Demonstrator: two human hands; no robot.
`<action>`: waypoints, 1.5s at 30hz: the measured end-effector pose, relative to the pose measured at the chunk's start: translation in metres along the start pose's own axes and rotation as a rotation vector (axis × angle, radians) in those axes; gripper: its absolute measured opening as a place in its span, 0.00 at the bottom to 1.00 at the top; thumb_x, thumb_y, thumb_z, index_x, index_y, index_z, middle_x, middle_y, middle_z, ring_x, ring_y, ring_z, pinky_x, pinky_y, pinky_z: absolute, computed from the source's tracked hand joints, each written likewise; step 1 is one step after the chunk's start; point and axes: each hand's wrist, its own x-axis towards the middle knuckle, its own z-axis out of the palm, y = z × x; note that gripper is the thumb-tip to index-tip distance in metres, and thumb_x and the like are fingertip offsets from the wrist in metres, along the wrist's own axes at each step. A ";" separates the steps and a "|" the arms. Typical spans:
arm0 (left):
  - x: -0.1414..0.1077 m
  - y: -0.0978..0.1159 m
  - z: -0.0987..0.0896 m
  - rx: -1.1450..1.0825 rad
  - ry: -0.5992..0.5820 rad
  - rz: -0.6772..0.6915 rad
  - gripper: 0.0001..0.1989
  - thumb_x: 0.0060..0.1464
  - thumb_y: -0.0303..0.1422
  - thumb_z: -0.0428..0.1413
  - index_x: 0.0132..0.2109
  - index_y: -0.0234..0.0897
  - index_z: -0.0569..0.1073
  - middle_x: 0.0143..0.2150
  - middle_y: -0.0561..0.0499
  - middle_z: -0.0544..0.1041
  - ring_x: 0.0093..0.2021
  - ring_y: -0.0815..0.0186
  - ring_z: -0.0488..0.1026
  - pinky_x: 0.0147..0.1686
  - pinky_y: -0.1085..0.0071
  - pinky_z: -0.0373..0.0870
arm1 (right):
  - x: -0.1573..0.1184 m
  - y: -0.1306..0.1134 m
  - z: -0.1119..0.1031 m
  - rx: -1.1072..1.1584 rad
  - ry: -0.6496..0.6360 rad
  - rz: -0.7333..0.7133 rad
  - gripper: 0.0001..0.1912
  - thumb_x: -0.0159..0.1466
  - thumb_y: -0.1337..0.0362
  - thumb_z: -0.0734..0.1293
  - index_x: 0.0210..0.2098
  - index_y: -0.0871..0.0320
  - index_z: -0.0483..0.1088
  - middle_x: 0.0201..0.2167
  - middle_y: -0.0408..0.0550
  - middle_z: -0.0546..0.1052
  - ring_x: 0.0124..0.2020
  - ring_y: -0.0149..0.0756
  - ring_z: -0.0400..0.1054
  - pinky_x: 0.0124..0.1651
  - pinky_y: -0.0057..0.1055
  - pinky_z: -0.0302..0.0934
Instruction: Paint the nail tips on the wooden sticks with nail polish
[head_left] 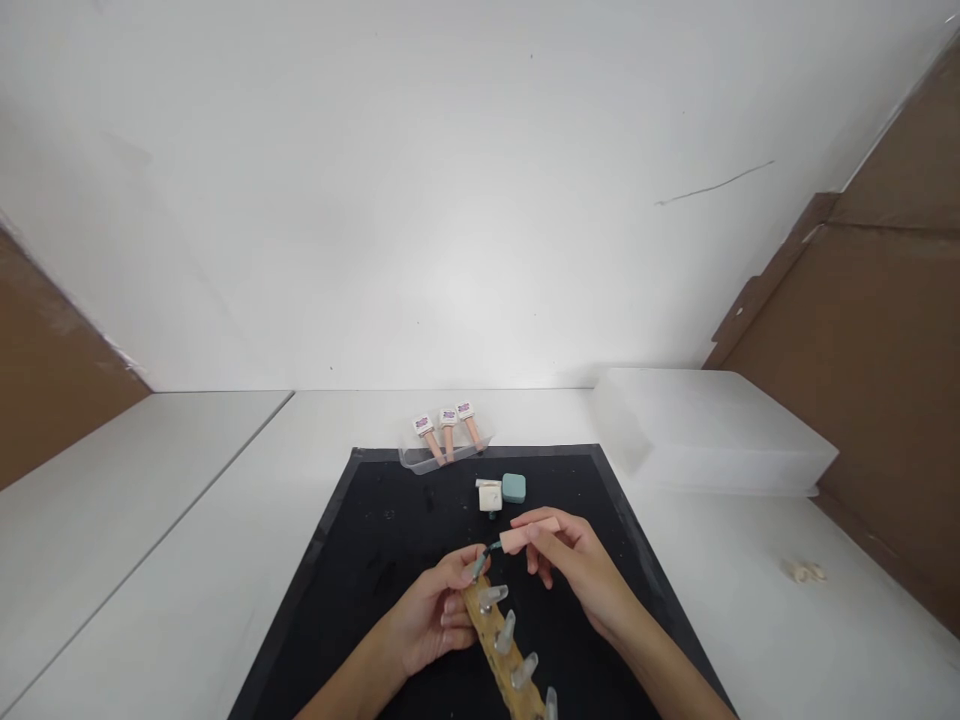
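My left hand (435, 610) grips the far end of a wooden bar (491, 640), which slants toward me. Several clear nail tips (505, 632) stick out along the bar; the one at its far end (478, 568) looks greenish. Between the fingers of my right hand (574, 560) is a nail polish brush (525, 537) with a pink handle. Its dark green brush end reaches the farthest nail tip and appears to touch it. Just beyond my hands stand a small white-topped bottle (490, 498) and a teal square piece (514, 488).
A clear tray (420, 467) at the mat's far edge holds three pink-handled, white-labelled bottles (448, 420). Under my hands lies a black mat (352, 570). On the right are a translucent white box (720, 430) and a small cream-coloured bundle (805, 571). A white wall rises behind.
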 end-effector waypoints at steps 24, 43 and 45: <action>-0.002 0.000 -0.006 -0.023 -0.018 0.005 0.09 0.42 0.28 0.60 0.29 0.36 0.65 0.12 0.64 0.54 0.12 0.81 0.40 0.10 0.83 0.38 | 0.002 0.001 0.001 0.022 -0.010 -0.002 0.15 0.56 0.54 0.70 0.32 0.62 0.76 0.21 0.45 0.75 0.19 0.26 0.61 0.18 0.20 0.53; -0.001 0.001 0.000 0.055 -0.003 -0.023 0.07 0.44 0.28 0.58 0.27 0.38 0.65 0.12 0.64 0.54 0.12 0.80 0.40 0.11 0.82 0.37 | 0.002 -0.001 0.003 0.004 -0.034 0.011 0.16 0.56 0.53 0.69 0.28 0.62 0.75 0.18 0.44 0.73 0.17 0.26 0.59 0.18 0.21 0.51; -0.001 0.000 -0.001 0.056 -0.002 -0.022 0.07 0.44 0.28 0.58 0.27 0.38 0.65 0.12 0.64 0.54 0.12 0.80 0.40 0.11 0.82 0.37 | 0.004 -0.002 0.001 -0.009 0.002 0.007 0.17 0.56 0.52 0.68 0.28 0.62 0.75 0.18 0.44 0.73 0.17 0.26 0.59 0.18 0.21 0.51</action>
